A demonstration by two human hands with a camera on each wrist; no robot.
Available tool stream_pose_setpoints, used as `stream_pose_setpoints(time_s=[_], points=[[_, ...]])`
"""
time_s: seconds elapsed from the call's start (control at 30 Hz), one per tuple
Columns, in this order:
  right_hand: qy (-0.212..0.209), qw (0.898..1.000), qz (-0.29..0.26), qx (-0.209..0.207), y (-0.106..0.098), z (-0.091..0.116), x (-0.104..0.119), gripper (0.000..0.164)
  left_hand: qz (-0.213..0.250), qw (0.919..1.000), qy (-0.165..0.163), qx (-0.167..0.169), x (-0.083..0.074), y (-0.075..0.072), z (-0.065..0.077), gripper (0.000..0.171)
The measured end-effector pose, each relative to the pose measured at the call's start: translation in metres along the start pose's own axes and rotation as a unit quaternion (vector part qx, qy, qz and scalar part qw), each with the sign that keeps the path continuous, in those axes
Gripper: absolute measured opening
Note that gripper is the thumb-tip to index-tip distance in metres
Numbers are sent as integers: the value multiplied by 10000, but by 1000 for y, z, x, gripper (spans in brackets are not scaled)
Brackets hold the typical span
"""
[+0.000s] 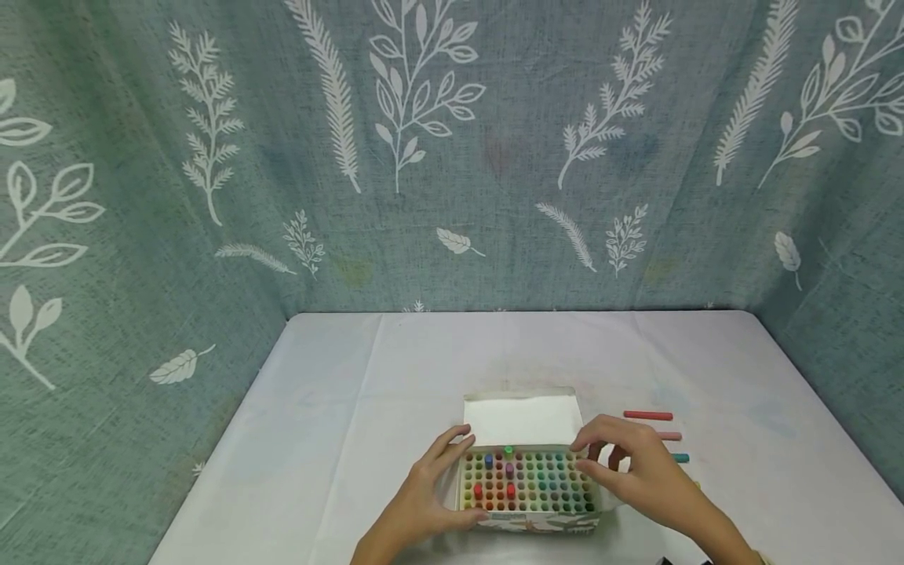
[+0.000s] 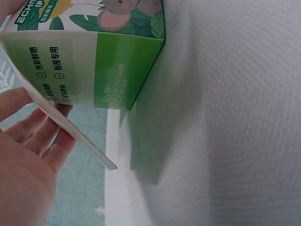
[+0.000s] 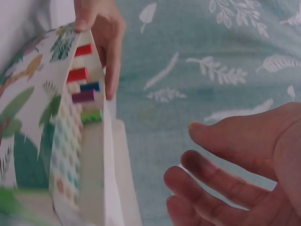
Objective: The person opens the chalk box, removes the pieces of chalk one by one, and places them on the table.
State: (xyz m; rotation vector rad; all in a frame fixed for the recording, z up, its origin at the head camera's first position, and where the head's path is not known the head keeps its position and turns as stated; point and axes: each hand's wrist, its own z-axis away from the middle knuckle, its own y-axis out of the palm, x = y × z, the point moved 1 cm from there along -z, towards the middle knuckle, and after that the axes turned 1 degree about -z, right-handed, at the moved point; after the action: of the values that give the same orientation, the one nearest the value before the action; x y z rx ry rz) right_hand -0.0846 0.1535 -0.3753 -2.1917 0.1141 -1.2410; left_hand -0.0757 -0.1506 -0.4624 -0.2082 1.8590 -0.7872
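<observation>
A chalk box (image 1: 540,523) with a printed plant design stands on the white table, its lid (image 1: 523,420) folded back. Inside is a grid of round holes. Several chalks stick up from it, among them a blue chalk (image 1: 489,462), a purple chalk (image 3: 83,96) and a green chalk (image 3: 91,116). My left hand (image 1: 427,494) grips the box's left end, thumb at the front edge and fingers toward the back. Over the right end hovers my right hand (image 1: 636,463), thumb and fingers apart with nothing between them in the right wrist view.
Right of the box, partly behind my right hand, lie a red chalk (image 1: 647,416), a pink chalk (image 1: 669,436) and a teal chalk (image 1: 681,457). A leaf-patterned curtain (image 1: 494,235) hangs behind the table and along both sides.
</observation>
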Motion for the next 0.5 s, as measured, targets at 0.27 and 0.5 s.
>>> stream_pose_setpoints(time_s=[0.27,0.5], points=[[-157,9982,-327,484,25,-11,5,18,-36,10000,-25,-19,1,2,-1,89],[-113,9933,-546,1012,49,-20,5,19,-97,10000,-4,-15,1,2,-1,88]])
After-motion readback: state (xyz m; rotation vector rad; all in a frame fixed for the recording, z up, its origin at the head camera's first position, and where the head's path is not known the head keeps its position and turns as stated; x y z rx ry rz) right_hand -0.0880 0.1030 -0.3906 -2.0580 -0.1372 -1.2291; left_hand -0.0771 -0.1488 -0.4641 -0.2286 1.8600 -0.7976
